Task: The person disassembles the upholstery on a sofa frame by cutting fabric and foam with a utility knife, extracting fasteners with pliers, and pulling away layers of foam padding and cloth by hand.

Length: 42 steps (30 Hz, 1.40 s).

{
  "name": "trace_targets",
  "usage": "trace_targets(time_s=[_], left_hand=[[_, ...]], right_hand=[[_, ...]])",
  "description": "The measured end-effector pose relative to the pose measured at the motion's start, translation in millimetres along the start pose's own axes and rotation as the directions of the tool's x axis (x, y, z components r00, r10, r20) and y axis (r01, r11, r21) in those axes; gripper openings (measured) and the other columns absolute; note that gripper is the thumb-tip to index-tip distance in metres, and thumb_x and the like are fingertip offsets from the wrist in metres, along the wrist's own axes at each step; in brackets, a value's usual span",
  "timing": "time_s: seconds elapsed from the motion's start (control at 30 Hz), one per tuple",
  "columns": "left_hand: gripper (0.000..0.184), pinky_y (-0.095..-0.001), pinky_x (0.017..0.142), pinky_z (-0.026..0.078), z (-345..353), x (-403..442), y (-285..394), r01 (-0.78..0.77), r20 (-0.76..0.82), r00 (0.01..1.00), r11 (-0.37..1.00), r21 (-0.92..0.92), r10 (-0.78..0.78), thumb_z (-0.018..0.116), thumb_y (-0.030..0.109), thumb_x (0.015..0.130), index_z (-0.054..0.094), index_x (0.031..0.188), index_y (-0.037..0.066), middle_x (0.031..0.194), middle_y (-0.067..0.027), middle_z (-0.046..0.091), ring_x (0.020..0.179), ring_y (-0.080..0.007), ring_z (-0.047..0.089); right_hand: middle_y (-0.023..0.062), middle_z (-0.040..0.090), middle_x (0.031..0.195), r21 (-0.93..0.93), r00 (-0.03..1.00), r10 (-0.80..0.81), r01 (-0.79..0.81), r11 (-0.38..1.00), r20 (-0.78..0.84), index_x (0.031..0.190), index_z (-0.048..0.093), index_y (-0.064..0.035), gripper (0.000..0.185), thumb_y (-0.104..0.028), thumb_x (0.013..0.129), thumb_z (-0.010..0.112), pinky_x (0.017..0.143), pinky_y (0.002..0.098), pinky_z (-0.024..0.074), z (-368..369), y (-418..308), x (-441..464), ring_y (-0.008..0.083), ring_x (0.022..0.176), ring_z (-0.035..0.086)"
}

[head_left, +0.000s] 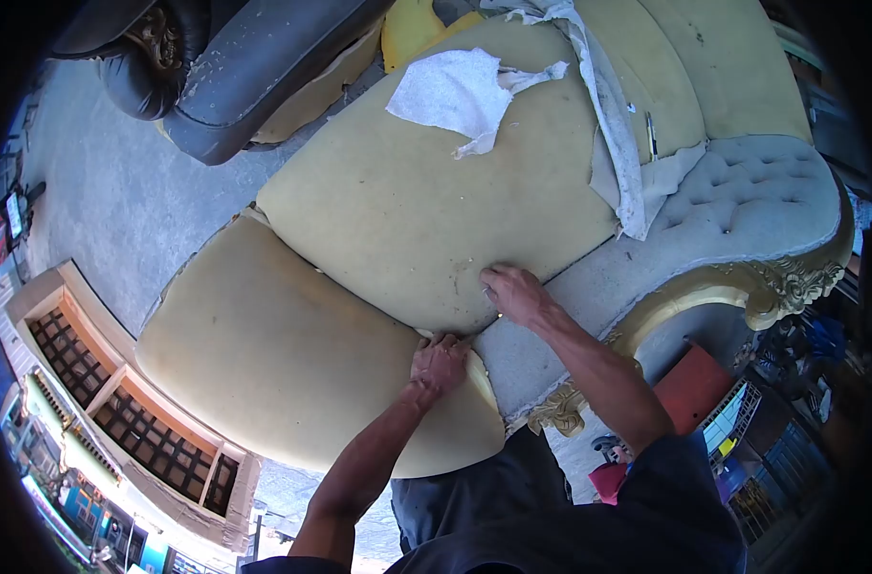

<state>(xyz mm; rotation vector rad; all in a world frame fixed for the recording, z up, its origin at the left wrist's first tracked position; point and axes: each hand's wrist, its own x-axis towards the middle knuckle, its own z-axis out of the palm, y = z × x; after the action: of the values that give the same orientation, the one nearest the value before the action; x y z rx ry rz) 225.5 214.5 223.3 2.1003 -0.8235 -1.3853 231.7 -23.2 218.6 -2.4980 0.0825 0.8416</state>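
A sofa stripped to bare yellowish foam lies before me, its seat foam [388, 201] meeting a nearer foam cushion [264, 335] at a dark seam. At the inner end of that seam, my left hand [441, 362] curls its fingers over the edge of the nearer cushion, fingertips partly hidden. My right hand [517, 294] rests on the seat foam by the grey upholstered armrest [732, 201], fingers bent and pressed together; whatever may be in them is hidden. Small crumbs and stains mark the foam beside it.
A torn white fabric piece [455, 91] lies on the seat foam, and a long grey fabric strip [603, 115] crosses it. A pen-like tool [652, 136] sits near the backrest. A dark leather sofa [264, 72], a wooden frame with webbing [120, 392] and a wire basket [737, 416] stand around.
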Motion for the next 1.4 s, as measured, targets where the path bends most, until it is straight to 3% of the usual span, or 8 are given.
trace_targets(time_s=[0.13, 0.2, 0.3, 0.47, 0.9, 1.0, 1.07, 1.4], left_hand=[[0.03, -0.0493, 0.107, 0.043, 11.7, -18.3, -9.0, -0.033, 0.006, 0.999, 0.989, 0.142, 0.032, 0.055, 0.025, 0.092, 0.07, 0.11, 0.007, 0.128, -0.016, 0.063, 0.13, -0.0329, 0.054], [0.031, -0.049, 0.111, 0.04, -1.3, -17.7, -7.8, -0.063, 0.006, 0.998, 0.979, 0.194, 0.063, 0.054, 0.026, 0.092, 0.071, 0.11, 0.007, 0.133, -0.0166, 0.061, 0.134, -0.0324, 0.05], [0.034, -0.0487, 0.117, 0.032, -6.0, -19.0, -2.3, -0.123, 0.059, 0.992, 0.957, 0.262, 0.112, 0.054, 0.025, 0.092, 0.069, 0.117, 0.008, 0.14, -0.016, 0.057, 0.14, -0.0325, 0.046], [0.045, -0.0499, 0.119, 0.028, -4.3, -5.0, -11.2, -0.081, 0.3, 0.954, 0.984, 0.159, 0.03, 0.051, 0.027, 0.094, 0.06, 0.134, 0.009, 0.144, -0.0154, 0.055, 0.14, -0.03, 0.046], [0.042, -0.0459, 0.101, 0.05, -15.7, 35.9, -6.8, 0.056, 0.664, 0.715, 0.965, 0.255, -0.217, 0.053, 0.022, 0.083, 0.069, 0.117, 0.002, 0.125, -0.0172, 0.068, 0.114, -0.0338, 0.066], [0.033, -0.0442, 0.091, 0.056, -21.0, 21.7, -19.5, 0.084, 0.188, 0.978, 0.994, 0.062, -0.095, 0.054, 0.019, 0.083, 0.075, 0.102, 0.001, 0.113, -0.018, 0.072, 0.105, -0.0347, 0.07], [0.031, -0.0436, 0.09, 0.056, -11.7, 13.9, -14.8, 0.118, 0.146, 0.979, 0.976, 0.181, -0.145, 0.055, 0.016, 0.083, 0.077, 0.102, 0.004, 0.107, -0.0181, 0.074, 0.102, -0.0329, 0.071], [0.036, -0.0413, 0.099, 0.052, 12.1, 70.0, -29.7, 0.033, 0.669, 0.694, 0.94, 0.341, -0.267, 0.057, 0.021, 0.081, 0.076, 0.109, 0.012, 0.122, -0.0153, 0.071, 0.119, -0.0321, 0.065]], right_hand=[[0.0164, 0.064, 0.106, 0.722, 0.508, 0.551, 0.231, 0.652, -0.661, 0.112, 0.064, -0.0048, 0.025, -0.002, 0.087, 0.068, 0.082, 0.0423, 0.0541, -126.9, -43.4, 23.5, 0.0342, 0.097, 0.066], [0.0171, 0.063, 0.106, 0.596, 0.623, 0.407, 0.121, 0.794, -0.668, 0.111, 0.065, -0.0047, 0.023, -0.002, 0.088, 0.067, 0.083, 0.0424, 0.0535, -109.8, -48.5, 7.4, 0.0345, 0.098, 0.066], [0.0182, 0.067, 0.108, 0.431, 0.998, 0.047, -0.026, 0.902, -0.037, 0.113, 0.068, -0.0055, 0.024, -0.006, 0.091, 0.06, 0.091, 0.0427, 0.0536, -20.8, -50.0, -34.3, 0.0357, 0.103, 0.067], [0.0222, 0.07, 0.112, 0.001, 0.842, -0.087, 0.102, 0.995, 0.532, 0.11, 0.073, -0.0042, 0.034, -0.003, 0.08, 0.057, 0.092, 0.0445, 0.0554, 113.9, -20.3, -30.2, 0.0366, 0.108, 0.067], [0.0114, 0.075, 0.1, -0.122, 0.621, -0.005, 0.162, 0.979, 0.784, 0.091, 0.079, -0.008, 0.018, -0.014, 0.077, 0.069, 0.079, 0.0364, 0.0556, 136.6, -28.6, 16.4, 0.0243, 0.096, 0.071], [0.0052, 0.071, 0.081, -0.231, 0.742, 0.018, 0.185, 0.955, 0.67, 0.075, 0.073, -0.011, 0.006, -0.017, 0.077, 0.073, 0.061, 0.0365, 0.0514, 146.1, -29.7, 27.9, 0.0159, 0.07, 0.064], [0.0088, 0.07, 0.127, -0.14, 0.603, 0.057, 0.091, 0.986, 0.796, 0.111, 0.077, -0.0131, 0.029, -0.022, 0.087, 0.064, 0.099, 0.0409, 0.0516, 160.6, -33.6, 31.3, 0.0269, 0.119, 0.065], [0.0066, 0.07, 0.126, -0.098, 0.415, 0.068, 0.051, 0.994, 0.907, 0.111, 0.078, -0.0182, 0.028, -0.019, 0.087, 0.065, 0.097, 0.041, 0.0528, 178.5, -29.3, 29.9, 0.0267, 0.119, 0.065]])
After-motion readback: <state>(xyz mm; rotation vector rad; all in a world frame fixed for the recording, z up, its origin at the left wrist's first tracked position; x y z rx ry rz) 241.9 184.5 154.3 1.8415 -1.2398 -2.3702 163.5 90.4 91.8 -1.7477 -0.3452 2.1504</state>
